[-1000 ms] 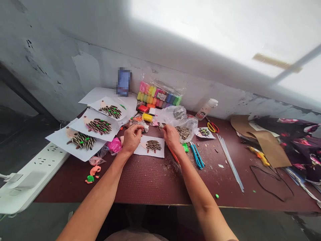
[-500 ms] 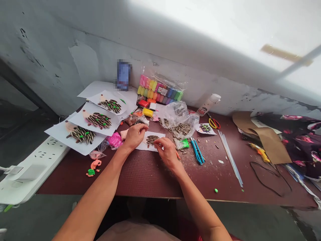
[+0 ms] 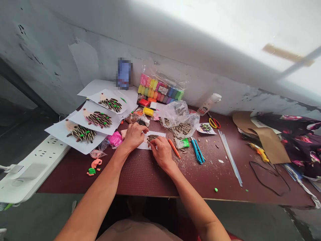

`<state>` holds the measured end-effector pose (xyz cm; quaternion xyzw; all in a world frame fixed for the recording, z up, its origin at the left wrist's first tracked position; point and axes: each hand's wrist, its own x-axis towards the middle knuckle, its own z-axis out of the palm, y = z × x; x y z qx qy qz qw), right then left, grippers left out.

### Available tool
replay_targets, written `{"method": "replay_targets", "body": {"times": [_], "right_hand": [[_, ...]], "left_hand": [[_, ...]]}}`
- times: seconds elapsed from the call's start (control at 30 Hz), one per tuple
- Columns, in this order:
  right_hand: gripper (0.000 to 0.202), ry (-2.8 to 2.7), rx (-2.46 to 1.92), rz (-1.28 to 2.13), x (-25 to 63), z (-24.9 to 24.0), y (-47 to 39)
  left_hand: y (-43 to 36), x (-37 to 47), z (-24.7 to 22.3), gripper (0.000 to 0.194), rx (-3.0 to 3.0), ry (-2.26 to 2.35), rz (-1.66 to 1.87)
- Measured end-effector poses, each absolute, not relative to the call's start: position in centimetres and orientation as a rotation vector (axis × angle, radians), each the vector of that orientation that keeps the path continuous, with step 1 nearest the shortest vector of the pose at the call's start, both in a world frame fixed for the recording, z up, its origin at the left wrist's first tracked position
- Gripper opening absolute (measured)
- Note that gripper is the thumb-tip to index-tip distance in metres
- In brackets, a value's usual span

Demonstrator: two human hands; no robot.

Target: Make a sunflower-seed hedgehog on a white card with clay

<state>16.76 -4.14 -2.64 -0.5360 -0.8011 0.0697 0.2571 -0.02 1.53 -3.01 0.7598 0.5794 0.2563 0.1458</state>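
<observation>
A small white paper (image 3: pixel 142 146) lies on the table before me, with rows of striped sunflower seeds (image 3: pixel 152 137) stuck on it as a spiny patch. My left hand (image 3: pixel 135 134) is at the paper's left side, fingers curled and thumb close to the fingertips. Over the lower edge of the seed patch, my right hand (image 3: pixel 162 150) has its thumb and fingers pinched together. Anything between the fingers of either hand is too small or hidden to make out. An orange pencil-like stick (image 3: pixel 174 148) lies right of my right hand.
At left, finished seed hedgehogs on paper (image 3: pixel 97 119) overlap beside a white power strip (image 3: pixel 37 167). Behind stand coloured clay packs (image 3: pixel 160 90) and a plastic bag of seeds (image 3: pixel 182 127). A blue cutter (image 3: pixel 197 150), scissors (image 3: pixel 214 122), glue sticks (image 3: pixel 230 159) and a glue gun (image 3: pixel 260 153) lie rightward.
My right hand has shifted slightly left and down along the seed patch, uncovering more of the orange stick. My left hand has moved slightly left.
</observation>
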Motion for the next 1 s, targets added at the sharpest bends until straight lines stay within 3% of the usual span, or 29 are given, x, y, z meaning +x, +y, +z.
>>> {"method": "replay_targets", "body": {"times": [0.4, 1.0], "right_hand": [[0.016, -2.286, -1.521, 0.086, 16.26, -2.52, -4.06], [0.017, -2.371, -1.605, 0.026, 15.77, -2.27, -4.06]], "left_hand": [[1.41, 0.10, -2.65, 0.037, 2.163, 1.691, 0.661], [1.28, -0.17, -2.69, 0.019, 2.166, 1.666, 0.710]]}}
